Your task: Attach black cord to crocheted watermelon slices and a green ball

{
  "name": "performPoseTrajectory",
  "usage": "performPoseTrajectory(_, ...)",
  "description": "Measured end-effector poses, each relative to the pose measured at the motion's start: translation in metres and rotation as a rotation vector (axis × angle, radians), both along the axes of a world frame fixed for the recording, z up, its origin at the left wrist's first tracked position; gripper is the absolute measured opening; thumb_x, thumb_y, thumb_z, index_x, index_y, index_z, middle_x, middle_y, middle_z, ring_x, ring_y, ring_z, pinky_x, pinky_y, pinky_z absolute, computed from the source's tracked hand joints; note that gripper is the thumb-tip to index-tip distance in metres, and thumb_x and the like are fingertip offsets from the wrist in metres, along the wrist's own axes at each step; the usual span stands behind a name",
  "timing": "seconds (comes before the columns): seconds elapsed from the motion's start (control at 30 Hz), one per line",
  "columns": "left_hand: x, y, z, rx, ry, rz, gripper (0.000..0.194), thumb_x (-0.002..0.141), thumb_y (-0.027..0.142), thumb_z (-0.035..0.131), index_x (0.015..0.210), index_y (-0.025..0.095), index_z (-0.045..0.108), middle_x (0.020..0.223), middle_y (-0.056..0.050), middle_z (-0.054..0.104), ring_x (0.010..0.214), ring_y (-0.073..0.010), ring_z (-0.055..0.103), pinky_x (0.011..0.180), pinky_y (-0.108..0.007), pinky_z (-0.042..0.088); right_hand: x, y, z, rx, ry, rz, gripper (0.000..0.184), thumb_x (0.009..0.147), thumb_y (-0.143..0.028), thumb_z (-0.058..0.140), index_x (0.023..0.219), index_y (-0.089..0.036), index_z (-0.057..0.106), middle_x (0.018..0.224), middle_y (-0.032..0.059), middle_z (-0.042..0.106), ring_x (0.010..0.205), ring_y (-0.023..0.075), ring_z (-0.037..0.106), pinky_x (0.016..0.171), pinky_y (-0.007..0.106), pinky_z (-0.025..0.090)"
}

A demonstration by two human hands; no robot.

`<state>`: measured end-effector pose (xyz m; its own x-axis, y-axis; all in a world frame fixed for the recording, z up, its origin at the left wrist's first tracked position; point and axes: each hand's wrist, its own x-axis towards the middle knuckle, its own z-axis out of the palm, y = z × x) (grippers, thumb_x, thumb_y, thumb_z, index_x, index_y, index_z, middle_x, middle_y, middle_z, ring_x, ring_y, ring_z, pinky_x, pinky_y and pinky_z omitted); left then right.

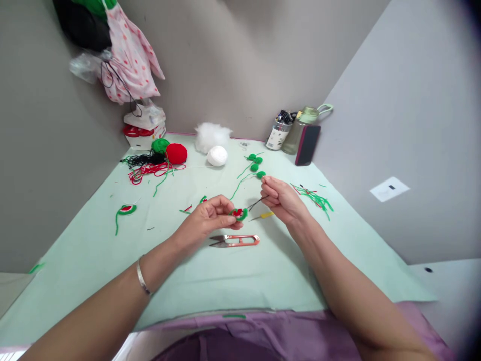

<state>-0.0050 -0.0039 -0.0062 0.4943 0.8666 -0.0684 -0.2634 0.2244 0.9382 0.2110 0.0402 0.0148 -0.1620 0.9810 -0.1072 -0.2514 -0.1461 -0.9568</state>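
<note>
My left hand [210, 214] is closed in a pinch on a small red and green crochet piece [239, 214] above the table's middle. My right hand [280, 198] is closed too, pinching a thin dark needle or thread [256, 203] that runs down toward the crochet piece. A green yarn strand [240, 186] trails from the piece to several small green crochet balls [255, 167] further back. Pink thread snips [235, 241] lie on the pale green table cover [112, 250] just below my hands. A yellow-handled tool [265, 215] lies under my right hand.
Another red and green crochet piece [127, 209] lies at left. Red yarn ball [176, 153], green yarn ball [160, 146], loose red and black threads, white stuffing [212, 136] and a white ball [217, 156] sit at the back. A jar, bottle and phone [307, 145] stand back right. Green scraps [315, 198] lie right.
</note>
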Motion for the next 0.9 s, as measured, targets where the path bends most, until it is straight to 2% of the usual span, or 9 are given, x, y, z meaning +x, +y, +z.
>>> performPoseTrajectory(0.1, -0.001, 0.002, 0.001, -0.028, -0.032, 0.051, 0.02, 0.075, 0.028, 0.075, 0.083, 0.02, 0.059, 0.078, 0.001, 0.064, 0.077, -0.0171, 0.07, 0.079, -0.032, 0.054, 0.002, 0.001, 0.002, 0.047, -0.046, 0.013, 0.026, 0.077, -0.039, 0.07, 0.079, -0.018, 0.054, 0.054, -0.0095, 0.026, 0.047, 0.007, 0.016, 0.043, 0.021, 0.016)
performPoseTrajectory(0.17, -0.002, 0.003, 0.001, -0.042, -0.06, 0.062, 0.02, 0.077, 0.027, 0.074, 0.088, 0.021, 0.058, 0.079, 0.001, 0.066, 0.077, -0.0157, 0.069, 0.083, -0.032, 0.053, -0.001, -0.006, 0.006, 0.113, -0.111, 0.121, 0.024, 0.079, -0.037, 0.069, 0.093, -0.018, 0.061, 0.059, -0.0074, 0.034, 0.05, 0.0075, 0.025, 0.047, 0.022, 0.023)
performPoseTrajectory(0.23, -0.002, 0.003, 0.001, -0.049, -0.084, 0.063, 0.022, 0.079, 0.026, 0.072, 0.094, 0.023, 0.057, 0.08, 0.002, 0.068, 0.077, -0.0148, 0.069, 0.084, -0.032, 0.053, -0.007, -0.015, 0.01, 0.193, -0.209, 0.259, 0.032, 0.078, -0.033, 0.071, 0.107, -0.021, 0.064, 0.065, -0.0056, 0.042, 0.055, 0.0084, 0.034, 0.052, 0.023, 0.029)
performPoseTrajectory(0.33, -0.002, 0.003, 0.001, -0.045, -0.101, 0.042, 0.022, 0.082, 0.027, 0.069, 0.099, 0.023, 0.055, 0.081, 0.001, 0.07, 0.078, -0.0142, 0.069, 0.085, -0.032, 0.052, -0.015, -0.026, 0.012, 0.313, -0.363, 0.362, 0.031, 0.079, -0.033, 0.071, 0.108, -0.022, 0.069, 0.067, -0.0031, 0.051, 0.062, 0.0109, 0.044, 0.057, 0.025, 0.035)
performPoseTrajectory(0.47, 0.0, 0.002, -0.001, -0.052, -0.094, 0.048, 0.017, 0.086, 0.032, 0.066, 0.096, 0.021, 0.057, 0.081, -0.001, 0.071, 0.077, -0.014, 0.068, 0.084, -0.032, 0.053, -0.022, -0.029, 0.006, 0.38, -0.498, 0.234, 0.02, 0.083, -0.037, 0.067, 0.092, -0.019, 0.072, 0.068, -0.0008, 0.058, 0.063, 0.0116, 0.049, 0.06, 0.026, 0.039)
performPoseTrajectory(0.57, 0.002, 0.001, -0.004, -0.014, -0.055, 0.109, 0.017, 0.083, 0.03, 0.068, 0.091, 0.02, 0.058, 0.079, 0.0, 0.071, 0.076, -0.0141, 0.068, 0.084, -0.032, 0.052, -0.026, -0.028, 0.001, 0.298, -0.476, 0.157, 0.023, 0.083, -0.041, 0.066, 0.084, -0.018, 0.068, 0.057, -0.0036, 0.053, 0.052, 0.0088, 0.044, 0.051, 0.023, 0.036)
performPoseTrajectory(0.67, 0.003, 0.002, -0.007, 0.024, 0.001, 0.186, 0.016, 0.08, 0.029, 0.071, 0.088, 0.02, 0.061, 0.076, 0.001, 0.069, 0.075, -0.0139, 0.068, 0.082, -0.031, 0.052, -0.029, -0.028, -0.002, 0.218, -0.433, 0.178, 0.027, 0.083, -0.043, 0.065, 0.079, -0.017, 0.065, 0.051, -0.0049, 0.05, 0.047, 0.0072, 0.041, 0.047, 0.022, 0.033)
performPoseTrajectory(0.8, 0.001, 0.004, -0.01, 0.019, 0.03, 0.23, 0.017, 0.079, 0.031, 0.073, 0.086, 0.018, 0.064, 0.076, 0.002, 0.068, 0.074, -0.0134, 0.067, 0.081, -0.03, 0.053, -0.029, -0.028, 0.0, 0.214, -0.405, 0.206, 0.025, 0.087, -0.041, 0.061, 0.088, -0.016, 0.064, 0.06, -0.003, 0.055, 0.053, 0.0078, 0.046, 0.052, 0.022, 0.038)
performPoseTrajectory(0.9, -0.001, 0.005, -0.009, 0.004, 0.029, 0.251, 0.017, 0.08, 0.032, 0.071, 0.085, 0.017, 0.064, 0.076, 0.001, 0.068, 0.074, -0.0132, 0.066, 0.081, -0.03, 0.053, -0.027, -0.028, 0.002, 0.296, -0.392, 0.137, 0.021, 0.09, -0.036, 0.059, 0.096, -0.017, 0.06, 0.068, -0.001, 0.06, 0.06, 0.0098, 0.052, 0.059, 0.024, 0.044)
